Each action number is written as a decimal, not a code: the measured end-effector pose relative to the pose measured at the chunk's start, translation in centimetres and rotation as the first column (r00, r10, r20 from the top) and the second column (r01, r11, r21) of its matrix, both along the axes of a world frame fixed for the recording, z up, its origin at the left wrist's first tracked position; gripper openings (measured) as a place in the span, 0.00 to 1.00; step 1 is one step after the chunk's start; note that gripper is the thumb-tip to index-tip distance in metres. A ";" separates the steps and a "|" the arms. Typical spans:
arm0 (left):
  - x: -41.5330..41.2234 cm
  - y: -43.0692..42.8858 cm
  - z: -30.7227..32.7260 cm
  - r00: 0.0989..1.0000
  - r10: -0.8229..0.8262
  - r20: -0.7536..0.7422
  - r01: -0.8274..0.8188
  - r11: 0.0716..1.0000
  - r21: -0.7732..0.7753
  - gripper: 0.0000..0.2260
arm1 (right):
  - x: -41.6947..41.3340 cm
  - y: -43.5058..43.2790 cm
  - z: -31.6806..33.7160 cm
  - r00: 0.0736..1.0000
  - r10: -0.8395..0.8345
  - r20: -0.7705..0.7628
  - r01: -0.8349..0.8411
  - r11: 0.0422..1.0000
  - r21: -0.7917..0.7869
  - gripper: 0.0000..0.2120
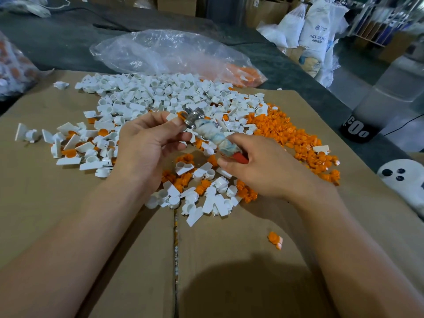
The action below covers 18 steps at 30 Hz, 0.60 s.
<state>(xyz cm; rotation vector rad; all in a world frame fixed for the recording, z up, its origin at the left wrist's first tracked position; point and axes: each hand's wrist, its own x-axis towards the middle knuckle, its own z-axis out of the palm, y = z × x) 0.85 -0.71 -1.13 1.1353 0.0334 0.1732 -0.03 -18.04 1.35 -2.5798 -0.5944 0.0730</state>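
Your surface: flat cardboard [68,203] over a dark table [68,37] | far middle: white pieces [142,92] heaped | your right: orange pieces [286,134] heaped, touching the white | far edge: clear bag [160,51] | nearer you: stray orange piece [274,239] lying alone

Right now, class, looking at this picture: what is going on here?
A person works over cardboard. The right hand grips a cloth-wrapped tool by its red end, while the left hand pinches a small white and orange piece at its metal head. White parts and orange caps lie heaped under and beyond the hands, with a clear plastic bag behind.
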 end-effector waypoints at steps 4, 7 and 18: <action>0.1 0.0 -0.1 1.000 0.010 -0.014 -0.010 1.000 -0.015 0.07 | -0.1 0.4 -0.3 1.000 -0.021 0.017 0.021 1.000 0.005 0.07; 0.1 0.1 -0.1 0.999 0.024 -0.030 -0.024 1.000 -0.018 0.08 | -0.1 0.7 -0.3 0.999 -0.038 0.024 0.038 0.999 -0.011 0.13; 0.0 0.2 0.1 0.997 0.061 -0.054 -0.063 0.998 -0.027 0.10 | -0.2 1.6 -1.0 0.993 -0.058 0.107 0.064 0.997 -0.047 0.07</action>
